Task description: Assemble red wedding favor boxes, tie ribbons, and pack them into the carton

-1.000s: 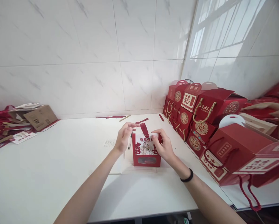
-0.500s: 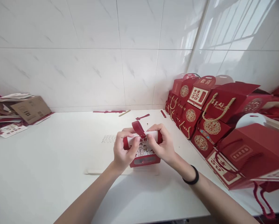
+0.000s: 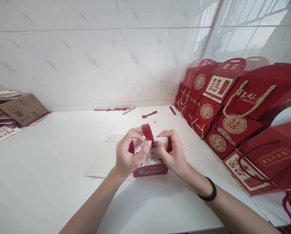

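Note:
A small red-and-white gift box (image 3: 150, 159) with printed figures and a clear window low on its front stands on the white table. A red strap (image 3: 147, 131) rises in a loop from its top edge. My left hand (image 3: 132, 151) is closed on the strap, thumb and fingers pinching it near its base. My right hand (image 3: 171, 151) grips the top right of the box, its thumb on the front and its fingers behind. The two thumbs nearly meet below the loop. The box's back is hidden.
Stacked red gift boxes (image 3: 215, 110) with rope handles line the right side. Flattened cardboard (image 3: 23, 109) and papers lie at the far left. Along the tiled wall are a red strip (image 3: 111, 109), a tan strip (image 3: 129, 110) and other red scraps. A pale flat strip (image 3: 94, 175) lies left of the box.
The view has shifted, so the stacked boxes appear larger and farther right. Both hands stay at the top of the box, and the strap loop stands more upright.

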Motion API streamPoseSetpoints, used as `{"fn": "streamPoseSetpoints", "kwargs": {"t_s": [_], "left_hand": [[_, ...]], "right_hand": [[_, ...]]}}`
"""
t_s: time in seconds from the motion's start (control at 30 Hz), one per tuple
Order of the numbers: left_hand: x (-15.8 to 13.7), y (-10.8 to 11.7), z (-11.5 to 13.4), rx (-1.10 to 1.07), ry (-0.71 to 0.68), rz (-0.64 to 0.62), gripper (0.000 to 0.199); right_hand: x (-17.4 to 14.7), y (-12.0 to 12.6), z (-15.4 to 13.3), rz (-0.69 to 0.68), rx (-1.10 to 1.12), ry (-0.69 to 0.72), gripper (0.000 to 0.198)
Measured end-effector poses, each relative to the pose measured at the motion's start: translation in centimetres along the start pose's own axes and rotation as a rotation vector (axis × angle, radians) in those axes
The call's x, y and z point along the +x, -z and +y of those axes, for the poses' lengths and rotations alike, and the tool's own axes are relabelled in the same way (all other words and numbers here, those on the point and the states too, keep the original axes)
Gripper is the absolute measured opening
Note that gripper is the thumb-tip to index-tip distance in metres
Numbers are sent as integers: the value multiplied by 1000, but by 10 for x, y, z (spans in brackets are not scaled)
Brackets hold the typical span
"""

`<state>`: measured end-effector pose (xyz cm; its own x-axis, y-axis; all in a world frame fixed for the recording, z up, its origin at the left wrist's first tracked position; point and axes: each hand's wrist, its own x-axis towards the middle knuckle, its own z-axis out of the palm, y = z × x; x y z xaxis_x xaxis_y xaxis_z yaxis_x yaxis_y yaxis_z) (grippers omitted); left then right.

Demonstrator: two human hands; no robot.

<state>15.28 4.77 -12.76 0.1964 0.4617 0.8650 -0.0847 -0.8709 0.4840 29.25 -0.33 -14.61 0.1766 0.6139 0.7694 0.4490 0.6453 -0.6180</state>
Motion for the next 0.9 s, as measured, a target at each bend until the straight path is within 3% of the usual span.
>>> {"fn": "streamPoseSetpoints", "kwargs": {"t_s": [0.1,0.57,0.9], "left_hand": [[-1,-2,2,44,1,-18,9],[-1,1,1,73,-83,-87,39],[-3,-2,4,47,-75,-90,39]], "right_hand": [[-2,-1,-2,-7,-6,-3,6],[-3,-3,-4,66,-105,-7,8],[-4,-2,-7,128,-151,69,8]]}}
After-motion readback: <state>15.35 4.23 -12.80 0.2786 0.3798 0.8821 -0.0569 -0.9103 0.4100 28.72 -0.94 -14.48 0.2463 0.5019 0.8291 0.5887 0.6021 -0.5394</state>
